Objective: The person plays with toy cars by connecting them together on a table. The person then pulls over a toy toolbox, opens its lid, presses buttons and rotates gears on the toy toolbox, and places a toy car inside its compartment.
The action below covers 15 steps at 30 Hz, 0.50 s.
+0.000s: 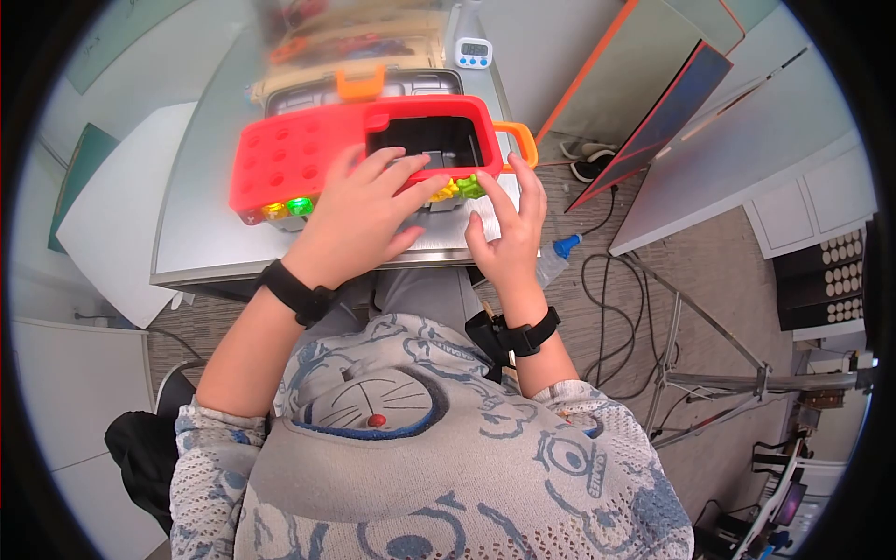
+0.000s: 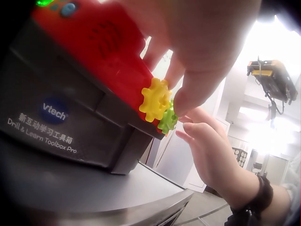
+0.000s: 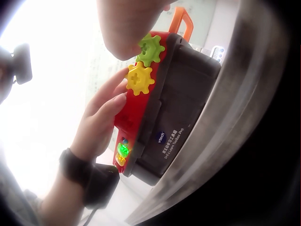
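Note:
A red-topped toolbox (image 1: 341,126) with a dark grey body (image 2: 61,89) stands on the metal table. On its front edge a yellow gear (image 2: 154,100) and a green gear (image 3: 151,50) sit side by side, teeth meeting. My left hand (image 1: 364,215) lies over the front rim with spread fingers, the fingertips near the yellow gear. At the right end my right hand (image 1: 513,229) has one fingertip at the green gear, its other fingers loosely extended; whether that fingertip presses is unclear. Green and yellow lights (image 1: 287,207) glow at the toolbox's front left.
Behind the toolbox is a grey tray (image 1: 411,84), with a white timer (image 1: 473,53) at the back right. An orange handle (image 1: 519,143) sticks out at the toolbox's right end. The metal table's front edge (image 1: 210,275) runs before me; cables (image 1: 597,280) lie on the floor.

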### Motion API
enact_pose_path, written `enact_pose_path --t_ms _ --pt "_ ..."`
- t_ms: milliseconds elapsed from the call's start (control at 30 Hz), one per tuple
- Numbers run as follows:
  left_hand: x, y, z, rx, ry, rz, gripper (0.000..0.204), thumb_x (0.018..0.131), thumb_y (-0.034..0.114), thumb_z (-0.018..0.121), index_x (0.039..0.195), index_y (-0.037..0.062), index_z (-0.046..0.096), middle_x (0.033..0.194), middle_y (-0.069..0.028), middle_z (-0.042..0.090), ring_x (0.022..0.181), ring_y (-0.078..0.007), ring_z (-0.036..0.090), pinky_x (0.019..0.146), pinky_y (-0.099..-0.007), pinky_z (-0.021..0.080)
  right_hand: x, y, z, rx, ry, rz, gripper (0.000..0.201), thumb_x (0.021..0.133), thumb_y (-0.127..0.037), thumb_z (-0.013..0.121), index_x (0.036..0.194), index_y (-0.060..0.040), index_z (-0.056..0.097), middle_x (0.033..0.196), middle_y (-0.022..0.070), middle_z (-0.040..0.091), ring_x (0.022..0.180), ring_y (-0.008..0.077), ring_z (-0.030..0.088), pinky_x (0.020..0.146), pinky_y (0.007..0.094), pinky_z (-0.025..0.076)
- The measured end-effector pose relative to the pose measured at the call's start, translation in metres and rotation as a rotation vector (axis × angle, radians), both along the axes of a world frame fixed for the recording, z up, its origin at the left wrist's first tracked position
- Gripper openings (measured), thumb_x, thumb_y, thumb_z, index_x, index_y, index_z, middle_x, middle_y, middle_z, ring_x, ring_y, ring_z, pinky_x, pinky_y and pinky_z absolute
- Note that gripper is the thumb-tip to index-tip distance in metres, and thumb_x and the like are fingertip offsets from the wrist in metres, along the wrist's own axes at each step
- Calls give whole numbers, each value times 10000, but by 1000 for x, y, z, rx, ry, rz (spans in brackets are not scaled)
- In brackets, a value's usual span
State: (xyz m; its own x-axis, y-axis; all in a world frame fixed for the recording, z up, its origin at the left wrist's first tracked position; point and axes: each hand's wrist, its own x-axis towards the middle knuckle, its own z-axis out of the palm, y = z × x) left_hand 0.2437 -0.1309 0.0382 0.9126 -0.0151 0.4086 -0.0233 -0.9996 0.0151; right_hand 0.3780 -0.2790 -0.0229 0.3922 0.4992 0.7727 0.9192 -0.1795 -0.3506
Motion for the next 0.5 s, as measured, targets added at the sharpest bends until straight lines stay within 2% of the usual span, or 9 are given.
enact_pose_path --t_ms 500 --pt "2 -3 -2 -4 -32 9 594 644 205 705 1201 194 498 1165 -23 512 1025 -215 462 858 -402 326 -4 3 3 -19 -15 -23 500 618 -74 596 1110 -165 590 1268 143 417 1192 340 376 950 442 299"
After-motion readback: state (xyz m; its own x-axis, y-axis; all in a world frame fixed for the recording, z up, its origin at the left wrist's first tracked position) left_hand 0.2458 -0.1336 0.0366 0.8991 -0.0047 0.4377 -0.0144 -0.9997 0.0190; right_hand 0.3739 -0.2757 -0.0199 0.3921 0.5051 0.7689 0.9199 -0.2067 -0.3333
